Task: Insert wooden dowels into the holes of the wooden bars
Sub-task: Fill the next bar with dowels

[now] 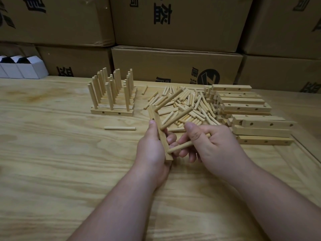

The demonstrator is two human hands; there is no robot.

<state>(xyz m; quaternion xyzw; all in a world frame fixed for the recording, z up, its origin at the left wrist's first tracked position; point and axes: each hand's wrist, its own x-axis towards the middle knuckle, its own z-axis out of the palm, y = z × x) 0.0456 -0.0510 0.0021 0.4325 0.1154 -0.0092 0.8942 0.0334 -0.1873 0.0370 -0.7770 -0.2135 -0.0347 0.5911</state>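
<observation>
Both bare forearms enter from the lower edge and run toward 12 o'clock, converging just below centre. The left hand (152,146) has its thumb pointing to 12 and its fingers curled (tips showing at its 3 o'clock side). The right hand (211,145), back up, points toward 9 o'clock, thumb and fingers pinched together.

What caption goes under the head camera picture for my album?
Left hand holds a wooden bar with two dowels in it while the right hand pushes in a third dowel.
</observation>
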